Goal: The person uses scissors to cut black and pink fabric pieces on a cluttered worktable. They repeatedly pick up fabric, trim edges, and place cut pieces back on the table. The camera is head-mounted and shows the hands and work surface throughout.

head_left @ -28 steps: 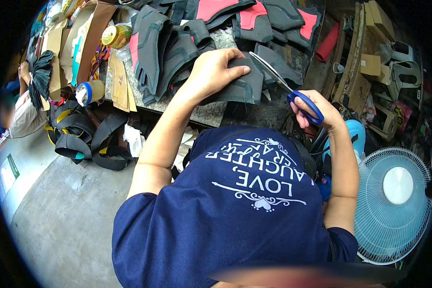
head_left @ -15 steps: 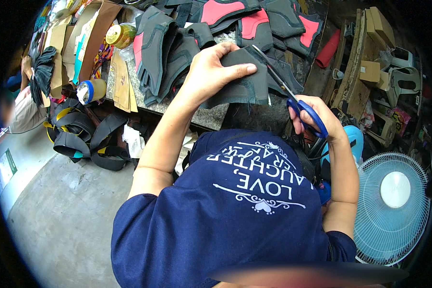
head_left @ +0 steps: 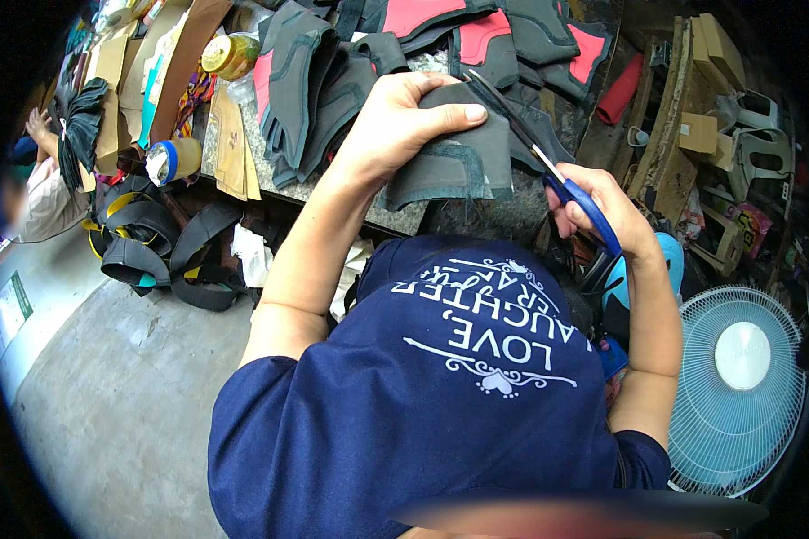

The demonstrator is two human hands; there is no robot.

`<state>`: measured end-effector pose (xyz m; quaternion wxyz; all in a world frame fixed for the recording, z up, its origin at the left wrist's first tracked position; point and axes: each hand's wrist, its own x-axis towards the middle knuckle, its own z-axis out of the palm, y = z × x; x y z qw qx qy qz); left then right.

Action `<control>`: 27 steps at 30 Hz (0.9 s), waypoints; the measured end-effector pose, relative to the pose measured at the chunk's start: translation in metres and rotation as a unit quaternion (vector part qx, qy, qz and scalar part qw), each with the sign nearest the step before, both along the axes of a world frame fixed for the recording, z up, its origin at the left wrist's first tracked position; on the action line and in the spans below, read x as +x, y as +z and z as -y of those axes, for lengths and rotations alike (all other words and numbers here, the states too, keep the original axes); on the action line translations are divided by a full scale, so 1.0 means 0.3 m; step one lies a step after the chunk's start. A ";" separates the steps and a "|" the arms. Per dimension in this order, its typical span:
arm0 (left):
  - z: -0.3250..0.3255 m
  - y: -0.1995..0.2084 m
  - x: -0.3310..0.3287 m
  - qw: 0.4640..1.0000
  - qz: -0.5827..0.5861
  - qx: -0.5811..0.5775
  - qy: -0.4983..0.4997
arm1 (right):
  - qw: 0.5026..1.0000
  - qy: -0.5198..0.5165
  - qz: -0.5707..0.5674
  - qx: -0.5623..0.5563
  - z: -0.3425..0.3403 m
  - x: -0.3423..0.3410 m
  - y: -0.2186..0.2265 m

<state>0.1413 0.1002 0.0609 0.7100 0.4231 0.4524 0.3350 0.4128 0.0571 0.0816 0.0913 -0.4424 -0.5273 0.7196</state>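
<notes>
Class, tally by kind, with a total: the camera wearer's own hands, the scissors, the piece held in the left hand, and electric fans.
Hands: 2 (left hand, right hand)
Blue-handled scissors: 1
Held dark grey piece: 1
Electric fan: 1
Total: 5

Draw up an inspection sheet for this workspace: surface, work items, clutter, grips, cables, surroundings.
Surface: speckled worktop, largely covered.
Work items: dark grey panel, held at the near edge; blue-handled scissors, blades by the panel's right side, contact unclear.
Clutter: pink-and-grey pieces piled beyond; yellow-lidded jar and black straps at left.
Grips: left grip clasps the panel, thumb on top; right grip holds the scissors' handles.
Cables: none identifiable for certain.
Surroundings: fan at right; another person's hand far left.
</notes>
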 end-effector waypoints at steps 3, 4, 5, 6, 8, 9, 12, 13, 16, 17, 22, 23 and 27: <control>0.001 -0.005 0.000 1.000 0.011 -0.005 0.006 | 0.999 -0.009 -0.034 -0.031 0.002 0.002 0.003; 0.002 -0.006 0.000 1.000 0.021 0.006 0.003 | 0.998 -0.010 -0.059 -0.037 0.004 0.000 0.001; 0.003 -0.007 0.001 1.000 0.023 0.011 0.002 | 0.995 -0.010 -0.090 -0.041 0.006 -0.001 -0.001; 0.004 -0.008 0.002 1.000 0.021 0.013 0.000 | 0.997 -0.011 -0.076 -0.027 0.006 -0.003 -0.003; 0.004 -0.006 0.000 1.000 0.024 0.008 0.004 | 0.998 -0.011 -0.061 0.004 0.006 -0.006 -0.004; 0.003 -0.004 -0.001 1.000 0.025 0.007 0.005 | 0.999 -0.004 -0.036 0.009 0.005 -0.005 -0.001; 0.000 0.002 -0.006 1.000 0.022 0.000 0.001 | 1.000 0.008 0.017 0.006 0.001 -0.003 0.011; 0.000 0.003 -0.007 1.000 0.024 0.001 -0.002 | 1.000 0.007 0.020 -0.006 0.001 -0.003 0.015; 0.000 0.006 -0.007 0.999 0.031 0.004 -0.007 | 1.000 0.007 -0.012 -0.016 0.004 -0.011 0.021; 0.000 0.005 -0.005 0.999 0.035 0.006 -0.006 | 0.999 0.006 -0.034 -0.015 0.005 -0.014 0.021; 0.000 0.003 -0.002 0.999 0.030 0.015 -0.005 | 1.000 -0.003 0.004 0.020 0.003 -0.018 0.026; 0.000 0.003 -0.004 0.999 0.030 0.008 -0.005 | 1.000 0.000 0.015 0.016 0.002 -0.015 0.029; 0.002 0.004 -0.007 0.999 0.040 0.004 -0.007 | 1.000 -0.003 0.027 -0.016 0.000 -0.008 0.032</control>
